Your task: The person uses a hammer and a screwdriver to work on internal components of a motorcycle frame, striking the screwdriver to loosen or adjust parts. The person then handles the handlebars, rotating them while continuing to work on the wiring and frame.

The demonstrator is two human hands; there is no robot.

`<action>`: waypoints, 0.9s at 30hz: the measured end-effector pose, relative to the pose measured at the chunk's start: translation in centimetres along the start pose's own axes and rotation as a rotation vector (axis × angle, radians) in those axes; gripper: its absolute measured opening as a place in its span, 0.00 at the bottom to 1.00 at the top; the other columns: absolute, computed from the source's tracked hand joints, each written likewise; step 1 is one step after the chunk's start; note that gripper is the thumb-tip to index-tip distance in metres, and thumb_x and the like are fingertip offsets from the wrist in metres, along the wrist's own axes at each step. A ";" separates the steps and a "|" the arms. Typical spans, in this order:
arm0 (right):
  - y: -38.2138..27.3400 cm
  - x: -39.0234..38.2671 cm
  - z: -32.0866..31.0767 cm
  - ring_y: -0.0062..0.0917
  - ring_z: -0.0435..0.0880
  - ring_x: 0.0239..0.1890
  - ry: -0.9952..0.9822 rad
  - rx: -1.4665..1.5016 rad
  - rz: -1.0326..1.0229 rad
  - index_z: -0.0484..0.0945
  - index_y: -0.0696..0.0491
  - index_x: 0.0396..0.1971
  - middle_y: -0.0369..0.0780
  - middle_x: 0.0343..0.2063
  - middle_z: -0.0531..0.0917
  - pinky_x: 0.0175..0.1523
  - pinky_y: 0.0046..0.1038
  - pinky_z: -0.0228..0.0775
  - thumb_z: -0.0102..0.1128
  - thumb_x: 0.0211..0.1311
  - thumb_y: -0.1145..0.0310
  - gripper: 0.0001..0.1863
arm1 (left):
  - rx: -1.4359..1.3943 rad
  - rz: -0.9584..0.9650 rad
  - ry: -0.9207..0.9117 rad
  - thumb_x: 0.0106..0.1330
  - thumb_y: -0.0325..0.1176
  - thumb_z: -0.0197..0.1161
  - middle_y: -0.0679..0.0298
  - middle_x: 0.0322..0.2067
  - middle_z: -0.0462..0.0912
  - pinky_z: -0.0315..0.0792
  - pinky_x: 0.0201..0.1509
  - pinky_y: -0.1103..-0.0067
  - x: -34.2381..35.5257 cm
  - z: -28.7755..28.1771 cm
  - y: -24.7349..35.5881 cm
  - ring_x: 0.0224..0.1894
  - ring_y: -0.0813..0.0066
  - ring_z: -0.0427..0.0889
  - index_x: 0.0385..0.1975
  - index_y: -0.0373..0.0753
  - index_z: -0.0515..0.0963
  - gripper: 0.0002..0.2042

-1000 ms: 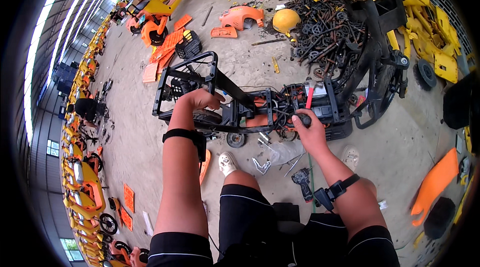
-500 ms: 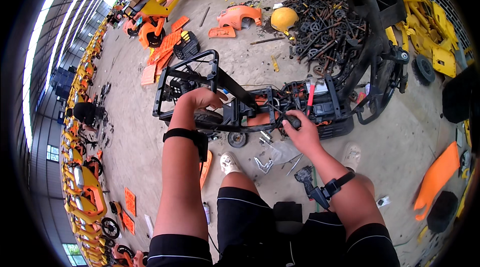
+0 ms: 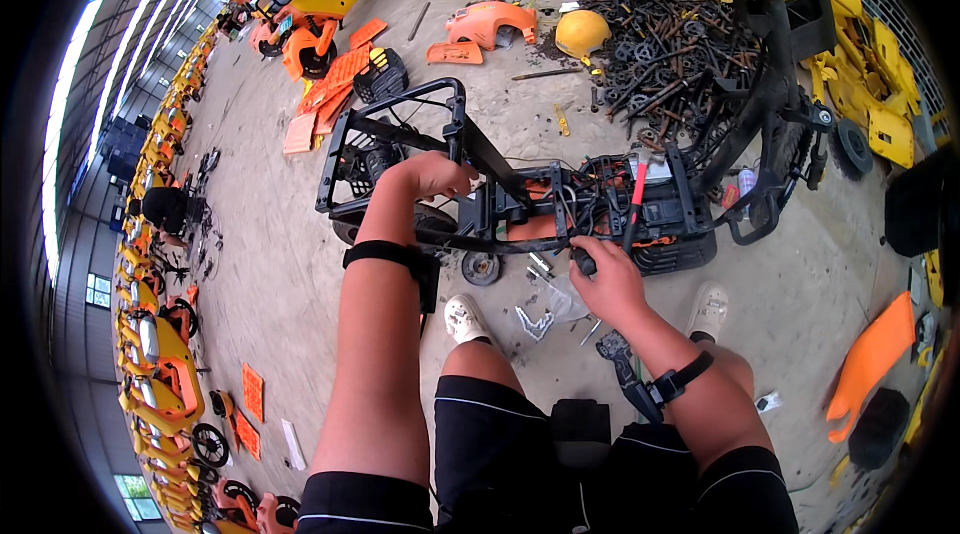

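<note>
A stripped black scooter frame (image 3: 520,166) lies across the floor before me, its wiring (image 3: 575,199) exposed in the middle. My left hand (image 3: 435,176) is at the frame's left part, beside a slanting tube. Its fingers are curled, and what they hold, if anything, is hidden. At the near rail, my right hand (image 3: 610,279) is closed around a black rounded handle (image 3: 584,260); the handle's far end cannot be made out. Just beyond that hand, a hammer with a red and black handle (image 3: 637,196) rests on the frame.
A cordless power tool (image 3: 622,364) lies near my right forearm. By my feet are a small wheel (image 3: 481,267) and a pale chain (image 3: 535,324). Beyond the frame lie a yellow helmet (image 3: 582,34), a heap of dark metal parts (image 3: 670,64) and orange panels (image 3: 330,94). Scooters (image 3: 165,364) line the left.
The view has shifted slightly, so the frame sits a little farther right. My left hand's fingers are curled more closely beside the tube. My right hand still grips the black handle, now lower against the near rail.
</note>
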State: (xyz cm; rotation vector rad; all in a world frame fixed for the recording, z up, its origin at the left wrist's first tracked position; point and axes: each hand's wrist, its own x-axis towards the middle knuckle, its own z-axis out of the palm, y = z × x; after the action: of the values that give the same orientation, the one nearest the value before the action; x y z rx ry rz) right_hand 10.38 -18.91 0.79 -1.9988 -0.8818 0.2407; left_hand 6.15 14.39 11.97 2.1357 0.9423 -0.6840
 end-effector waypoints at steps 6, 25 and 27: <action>0.6 -0.4 1.5 0.42 0.82 0.46 -0.014 -0.108 -0.065 0.81 0.46 0.49 0.41 0.41 0.83 0.49 0.40 0.76 0.67 0.56 0.66 0.19 | 0.012 0.003 0.092 0.44 0.40 0.67 0.63 0.35 0.84 0.75 0.39 0.74 -0.4 0.3 0.4 0.36 0.71 0.81 0.49 0.48 0.85 0.26; 0.0 -0.3 2.6 0.45 0.80 0.54 -0.545 -0.231 0.220 0.74 0.50 0.56 0.49 0.50 0.78 0.57 0.42 0.74 0.68 0.55 0.58 0.28 | -0.039 0.053 0.178 0.45 0.34 0.64 0.61 0.38 0.85 0.73 0.47 0.77 -1.2 1.0 0.9 0.41 0.70 0.80 0.50 0.37 0.84 0.26; 0.0 -0.4 3.0 0.45 0.80 0.54 -0.579 -0.257 0.219 0.73 0.50 0.56 0.49 0.51 0.78 0.56 0.42 0.75 0.67 0.55 0.57 0.28 | -0.042 0.081 0.182 0.43 0.36 0.63 0.63 0.38 0.84 0.72 0.40 0.76 -0.9 1.0 0.1 0.37 0.70 0.78 0.51 0.42 0.83 0.28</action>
State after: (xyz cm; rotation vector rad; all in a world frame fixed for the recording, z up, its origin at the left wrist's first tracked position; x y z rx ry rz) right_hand 8.69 -17.19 -1.01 -2.3096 -1.0865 0.9046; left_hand 5.55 13.22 12.01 2.2137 0.9503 -0.4320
